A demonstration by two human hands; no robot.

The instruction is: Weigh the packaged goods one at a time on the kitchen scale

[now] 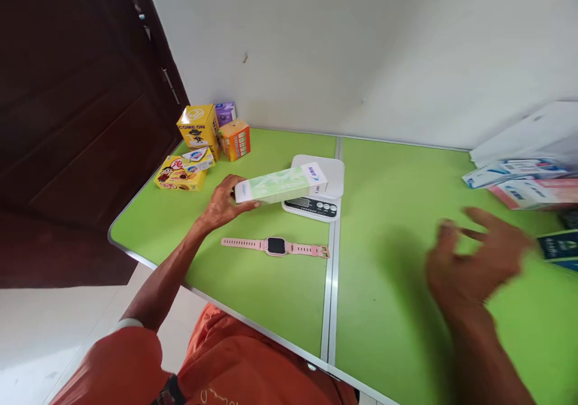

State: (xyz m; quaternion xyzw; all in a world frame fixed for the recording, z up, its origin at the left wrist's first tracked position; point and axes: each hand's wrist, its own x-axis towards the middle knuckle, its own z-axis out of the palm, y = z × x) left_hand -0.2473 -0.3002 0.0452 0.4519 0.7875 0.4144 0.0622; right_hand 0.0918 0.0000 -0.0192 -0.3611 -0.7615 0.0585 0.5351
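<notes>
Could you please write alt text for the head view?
The left hand grips a pale green box that partly hides a white scale on a green table; the right hand, blurred and open, hovers at the right. A pink watch lies nearby, with other boxes at both sides.

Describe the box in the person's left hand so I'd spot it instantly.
On the green table sits a white scale. Partly covering it in this view is a long, slim box, gripped at one end by the left hand. Unlike the chunky yellow box and orange box farther back, it is pale green with white ends.
</notes>
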